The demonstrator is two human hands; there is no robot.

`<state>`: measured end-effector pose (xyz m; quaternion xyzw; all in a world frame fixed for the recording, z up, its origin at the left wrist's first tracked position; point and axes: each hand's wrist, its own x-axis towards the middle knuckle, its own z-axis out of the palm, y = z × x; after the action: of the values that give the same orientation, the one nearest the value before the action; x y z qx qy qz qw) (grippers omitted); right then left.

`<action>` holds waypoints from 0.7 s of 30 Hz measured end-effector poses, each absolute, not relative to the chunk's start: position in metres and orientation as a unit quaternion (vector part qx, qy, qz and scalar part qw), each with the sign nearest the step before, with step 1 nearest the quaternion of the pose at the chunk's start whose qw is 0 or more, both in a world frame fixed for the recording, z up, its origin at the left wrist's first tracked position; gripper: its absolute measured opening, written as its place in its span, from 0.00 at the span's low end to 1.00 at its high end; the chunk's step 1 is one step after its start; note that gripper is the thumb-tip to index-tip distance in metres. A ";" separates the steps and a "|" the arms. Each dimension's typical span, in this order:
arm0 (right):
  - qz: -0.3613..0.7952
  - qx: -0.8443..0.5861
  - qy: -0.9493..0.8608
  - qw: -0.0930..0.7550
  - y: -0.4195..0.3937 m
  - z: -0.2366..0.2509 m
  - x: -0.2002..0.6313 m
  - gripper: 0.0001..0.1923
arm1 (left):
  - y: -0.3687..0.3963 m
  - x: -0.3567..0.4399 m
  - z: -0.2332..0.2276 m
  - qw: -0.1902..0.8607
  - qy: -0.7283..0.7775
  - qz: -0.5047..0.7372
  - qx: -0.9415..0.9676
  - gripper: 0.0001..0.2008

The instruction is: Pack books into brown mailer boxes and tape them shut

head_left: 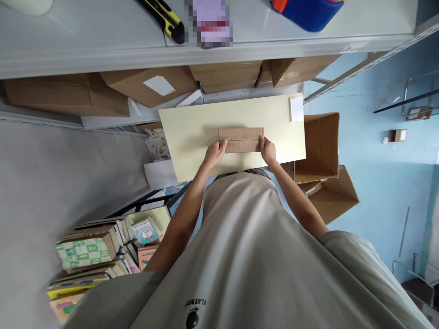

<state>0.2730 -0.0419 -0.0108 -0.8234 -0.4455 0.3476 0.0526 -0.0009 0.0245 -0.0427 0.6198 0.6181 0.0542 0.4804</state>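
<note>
A small flat cardboard box [242, 134] with a seam along its middle is held level over a pale yellow tabletop [192, 157]. My left hand [215, 153] grips its near left corner, thumb on top. At the right end, my right hand [267, 150] is closed on the box's edge, thumb also on top. The fingers beneath the box are hidden. Whether the box touches the tabletop I cannot tell. A white paper pad [296, 108] lies at the tabletop's far right corner.
A grey shelf [103, 43] ahead bears a yellow-black utility knife [164, 20] and a blue container [308, 13]. Cardboard boxes [226, 77] sit beneath it. Open cartons [318, 146] stand at right. Stacked books [85, 251] are at lower left, near a bin of paper scraps [157, 145].
</note>
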 end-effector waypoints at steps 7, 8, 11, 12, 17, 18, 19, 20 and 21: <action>0.442 -0.766 -0.451 0.121 -0.047 -0.020 0.297 0.34 | 0.032 -0.001 -0.044 0.598 0.556 0.100 0.569 0.28; 0.463 -0.752 -0.448 0.143 -0.050 -0.021 0.300 0.36 | 0.030 -0.002 -0.046 0.619 0.543 0.112 0.556 0.26; 0.508 -0.721 -0.429 0.195 -0.059 -0.022 0.306 0.39 | 0.023 -0.010 -0.049 0.639 0.540 0.126 0.533 0.28; 0.518 -0.712 -0.427 0.208 -0.061 -0.022 0.308 0.39 | 0.020 -0.012 -0.049 0.632 0.549 0.126 0.532 0.28; 0.551 -0.638 -0.467 0.268 -0.064 -0.020 0.331 0.37 | 0.006 -0.012 -0.048 0.601 0.574 0.149 0.536 0.29; 0.540 -0.641 -0.475 0.267 -0.062 -0.020 0.338 0.37 | 0.004 -0.008 -0.048 0.578 0.589 0.151 0.544 0.31; 0.522 -0.653 -0.483 0.259 -0.060 -0.021 0.345 0.37 | 0.002 -0.002 -0.050 0.549 0.609 0.151 0.553 0.33; 0.502 -0.669 -0.491 0.245 -0.057 -0.022 0.352 0.37 | -0.001 0.005 -0.052 0.516 0.629 0.149 0.562 0.34; 0.483 -0.683 -0.498 0.230 -0.054 -0.024 0.358 0.36 | -0.003 0.013 -0.055 0.487 0.647 0.148 0.568 0.34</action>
<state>0.3580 -0.0539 -0.0243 -0.6826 -0.4982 0.4827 0.2300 0.0131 -0.0031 -0.0549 0.5681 0.6470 0.1476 0.4867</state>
